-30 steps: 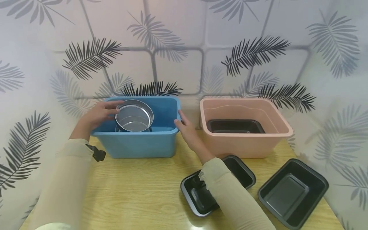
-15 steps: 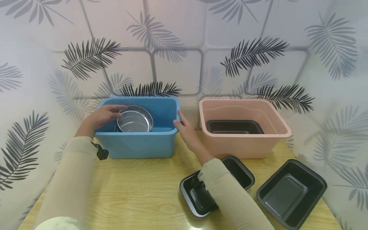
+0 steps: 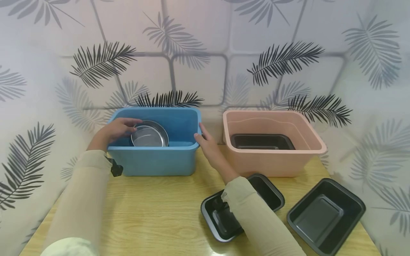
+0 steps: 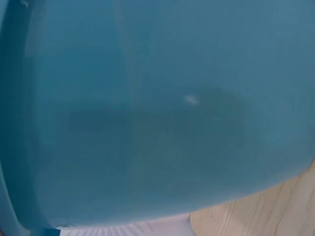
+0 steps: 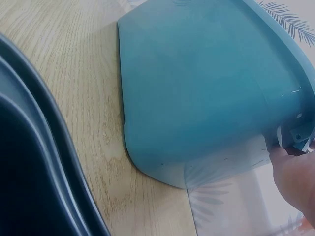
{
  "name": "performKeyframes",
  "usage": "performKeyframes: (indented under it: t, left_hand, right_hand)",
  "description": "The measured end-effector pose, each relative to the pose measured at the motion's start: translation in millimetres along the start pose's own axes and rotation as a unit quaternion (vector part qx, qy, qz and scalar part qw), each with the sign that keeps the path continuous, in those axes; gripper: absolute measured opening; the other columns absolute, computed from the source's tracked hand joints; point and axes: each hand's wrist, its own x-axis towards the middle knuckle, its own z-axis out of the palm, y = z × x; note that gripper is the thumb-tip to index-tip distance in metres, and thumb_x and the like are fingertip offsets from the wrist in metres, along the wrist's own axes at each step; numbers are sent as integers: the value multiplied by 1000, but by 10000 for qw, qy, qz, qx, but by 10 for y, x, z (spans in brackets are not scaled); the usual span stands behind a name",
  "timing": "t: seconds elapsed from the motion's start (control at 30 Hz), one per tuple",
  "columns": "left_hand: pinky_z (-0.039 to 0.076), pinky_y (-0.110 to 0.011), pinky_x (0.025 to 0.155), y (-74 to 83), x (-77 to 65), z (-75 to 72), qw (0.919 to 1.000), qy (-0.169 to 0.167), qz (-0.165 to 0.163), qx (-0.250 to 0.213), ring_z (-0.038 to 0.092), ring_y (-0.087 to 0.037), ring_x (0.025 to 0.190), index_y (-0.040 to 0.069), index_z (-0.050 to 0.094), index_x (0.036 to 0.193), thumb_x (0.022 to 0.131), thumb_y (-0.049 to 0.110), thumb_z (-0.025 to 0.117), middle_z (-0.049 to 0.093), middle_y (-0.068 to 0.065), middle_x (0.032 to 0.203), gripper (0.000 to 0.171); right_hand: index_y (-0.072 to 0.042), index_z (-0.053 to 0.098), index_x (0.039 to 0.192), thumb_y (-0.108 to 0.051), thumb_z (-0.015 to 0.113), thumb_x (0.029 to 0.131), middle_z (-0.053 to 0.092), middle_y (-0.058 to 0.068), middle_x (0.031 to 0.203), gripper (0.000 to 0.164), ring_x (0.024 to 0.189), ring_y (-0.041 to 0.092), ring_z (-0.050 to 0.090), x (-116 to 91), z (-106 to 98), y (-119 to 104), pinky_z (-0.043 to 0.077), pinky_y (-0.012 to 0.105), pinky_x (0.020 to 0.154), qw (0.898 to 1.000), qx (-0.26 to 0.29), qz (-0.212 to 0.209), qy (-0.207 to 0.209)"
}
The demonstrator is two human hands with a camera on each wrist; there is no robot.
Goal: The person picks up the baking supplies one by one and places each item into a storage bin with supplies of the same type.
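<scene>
In the head view my left hand (image 3: 117,128) holds a round silver cake pan (image 3: 148,138) by its left rim. The pan leans inside the left part of a blue plastic bin (image 3: 157,161), its lower part hidden behind the front wall. My right hand (image 3: 209,145) grips the bin's right rim, thumb toward the front. The left wrist view is filled by the bin's blue outer wall (image 4: 157,98); the hand itself is out of that picture. At the right edge of the right wrist view, the fingers (image 5: 293,177) are on the bin's end handle.
To the right stands a pink bin (image 3: 272,161) with a dark loaf pan (image 3: 262,141) inside. Dark rectangular baking pans lie on the wooden table (image 3: 153,213): one (image 3: 221,217) partly under my right forearm, another (image 3: 326,213) at far right. A leaf-patterned wall (image 3: 205,42) rises behind.
My left hand has moved slightly right and down with the cake pan, which sits lower in the blue bin. My right hand stays on the bin's rim.
</scene>
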Motion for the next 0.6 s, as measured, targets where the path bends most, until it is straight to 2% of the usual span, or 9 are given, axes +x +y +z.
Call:
performKeyframes:
  t: [0.13,0.37,0.47,0.6]
  left_hand:
    - [25,-62,120,6,9,4,9992,182,-76,359,17,-48,151,-4,34,154,102,-2,45,22,-30,162,53]
    - [26,-65,118,47,-8,-23,9926,775,-116,933,32,-50,144,-4,36,152,102,-2,42,35,-33,155,51]
    - [28,-64,117,69,-24,-21,9899,974,-203,1008,36,-50,142,-2,38,152,104,2,42,38,-32,154,49]
    - [31,-62,117,107,-52,-9,9889,1181,-160,886,38,-47,141,0,40,152,105,6,43,39,-28,155,48]
  right_hand:
    - [-15,20,162,-32,48,107,16,1,170,64,156,20,14,-5,-3,1,21,40,126,10000,16,5,-22]
    - [-18,21,162,-33,49,107,16,1,169,64,156,21,14,-14,-10,-13,21,42,126,9999,75,40,-61]
    - [-18,21,162,-33,48,107,16,2,169,63,156,21,14,-13,-13,-14,21,42,126,9999,73,34,-80]
    - [-19,22,162,-32,48,107,17,1,169,63,156,21,16,4,-16,-9,22,41,126,10000,30,69,-28]
